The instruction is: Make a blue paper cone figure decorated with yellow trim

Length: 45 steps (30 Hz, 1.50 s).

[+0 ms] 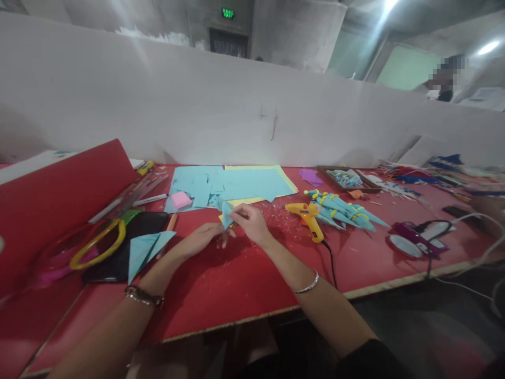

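A small folded light-blue paper piece [226,215] is upright between my hands near the middle of the red table [236,279]. My right hand [251,222] pinches its upper right edge with closed fingers. My left hand [207,237] is at its lower left, with the fingertips together at the paper's lower edge. Behind them lie light-blue sheets [256,184] over yellow paper. A yellow glue gun [310,216] lies right of my right hand, its nozzle pointing left. Blue paper cones with yellow rings [343,208] are grouped beyond it.
On the left are a red board [71,195], a yellow ring [98,245], a black tablet-like object [114,268] and blue paper triangles [144,250]. A tray [347,180] of small pieces stands at the back right. A purple device [420,242] with cables lies farther right.
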{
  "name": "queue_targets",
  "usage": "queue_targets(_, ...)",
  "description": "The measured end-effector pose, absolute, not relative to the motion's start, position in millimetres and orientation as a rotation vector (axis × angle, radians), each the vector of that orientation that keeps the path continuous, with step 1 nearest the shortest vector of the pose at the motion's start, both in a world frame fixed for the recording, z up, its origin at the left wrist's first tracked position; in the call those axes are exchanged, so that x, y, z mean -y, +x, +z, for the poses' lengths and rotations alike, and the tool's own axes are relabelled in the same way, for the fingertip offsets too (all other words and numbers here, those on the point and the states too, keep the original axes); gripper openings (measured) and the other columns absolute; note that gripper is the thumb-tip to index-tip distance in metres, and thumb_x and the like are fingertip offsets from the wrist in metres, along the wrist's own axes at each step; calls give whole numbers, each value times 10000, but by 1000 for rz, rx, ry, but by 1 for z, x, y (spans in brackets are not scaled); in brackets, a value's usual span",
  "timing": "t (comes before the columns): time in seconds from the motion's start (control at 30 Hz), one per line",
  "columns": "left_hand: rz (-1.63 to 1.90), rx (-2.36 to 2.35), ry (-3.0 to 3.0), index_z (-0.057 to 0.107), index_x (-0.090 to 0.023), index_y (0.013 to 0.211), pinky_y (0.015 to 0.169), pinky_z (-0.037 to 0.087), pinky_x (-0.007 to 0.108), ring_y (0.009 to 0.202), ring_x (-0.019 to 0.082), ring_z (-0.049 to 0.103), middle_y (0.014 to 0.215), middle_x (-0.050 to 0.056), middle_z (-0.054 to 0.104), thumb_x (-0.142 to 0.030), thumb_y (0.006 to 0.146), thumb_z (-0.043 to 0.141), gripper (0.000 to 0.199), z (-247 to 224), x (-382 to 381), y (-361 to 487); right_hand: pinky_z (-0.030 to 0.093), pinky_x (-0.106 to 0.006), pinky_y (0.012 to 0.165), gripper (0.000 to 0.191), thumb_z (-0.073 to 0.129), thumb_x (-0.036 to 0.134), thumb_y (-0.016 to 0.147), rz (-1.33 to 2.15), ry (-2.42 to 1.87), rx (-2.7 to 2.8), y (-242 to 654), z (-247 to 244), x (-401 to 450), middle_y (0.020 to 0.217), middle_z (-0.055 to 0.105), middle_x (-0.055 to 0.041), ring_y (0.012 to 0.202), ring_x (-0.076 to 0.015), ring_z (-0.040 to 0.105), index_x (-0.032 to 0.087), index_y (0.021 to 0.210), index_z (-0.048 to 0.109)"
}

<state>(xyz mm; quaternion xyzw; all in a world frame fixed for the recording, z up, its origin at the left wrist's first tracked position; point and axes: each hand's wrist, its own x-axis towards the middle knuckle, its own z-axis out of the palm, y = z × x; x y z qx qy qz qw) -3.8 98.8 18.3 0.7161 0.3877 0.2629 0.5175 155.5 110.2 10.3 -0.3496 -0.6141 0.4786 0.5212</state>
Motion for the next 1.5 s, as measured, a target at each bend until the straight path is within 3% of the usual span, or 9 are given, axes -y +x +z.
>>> queue_targets(0.17, 698, -921, 1689, 570, -154, 676, 529, 408, 244, 493, 120, 490, 521, 6, 538, -399, 768, 333, 353, 16, -99, 0, 435, -231, 493, 227, 576, 378, 692, 1124, -866, 1458, 154, 11, -108, 534, 539, 41, 465, -103, 545, 185, 677, 458)
queue_targets(0.33, 835, -1109, 1840, 484, -169, 649, 470, 355, 211, 449, 91, 433, 478, -49, 468, -449, 708, 486, 286, 21, -93, 7, 412, -214, 459, 183, 524, 326, 731, 1082, -873, 1507, 151, 13, -106, 480, 514, 67, 423, -90, 515, 202, 672, 402)
queue_targets(0.53, 832, -1183, 1935, 440, -176, 601, 472, 337, 208, 424, 85, 420, 436, -47, 456, -451, 815, 314, 370, 19, -94, 6, 386, -198, 444, 132, 484, 293, 760, 1097, -839, 1528, 149, 13, -103, 461, 484, 80, 404, -74, 468, 204, 708, 402)
queue_targets(0.8, 858, -1141, 1815, 436, -185, 584, 407, 322, 199, 340, 84, 402, 352, -53, 449, -487, 811, 288, 406, 16, -94, 6, 416, -208, 512, 306, 597, 314, 683, 1265, -756, 1375, 147, 8, -111, 586, 531, 78, 500, -72, 506, 205, 894, 406)
queue_targets(0.93, 854, -1150, 1789, 436, -185, 574, 390, 315, 196, 324, 83, 396, 342, -50, 455, -486, 809, 289, 409, 17, -94, 6, 425, -228, 541, 209, 556, 364, 727, 1374, -722, 1525, 149, 10, -111, 532, 510, 60, 506, -83, 505, 183, 792, 472)
queue_targets(1.13, 841, -1227, 1881, 461, -175, 544, 435, 325, 203, 357, 86, 418, 360, -41, 456, -471, 817, 275, 444, 17, -95, 4, 411, -208, 520, 178, 477, 317, 793, 1362, -732, 1636, 150, 10, -112, 513, 505, 55, 484, -71, 491, 174, 691, 445)
queue_targets(1.5, 1044, -1386, 2112, 437, -182, 645, 497, 296, 210, 508, 92, 373, 533, -60, 411, -435, 754, 422, 276, 18, -99, 0, 353, -162, 445, 202, 426, 201, 824, 1278, -808, 1904, 151, 7, -108, 476, 495, 62, 415, -47, 462, 168, 624, 416)
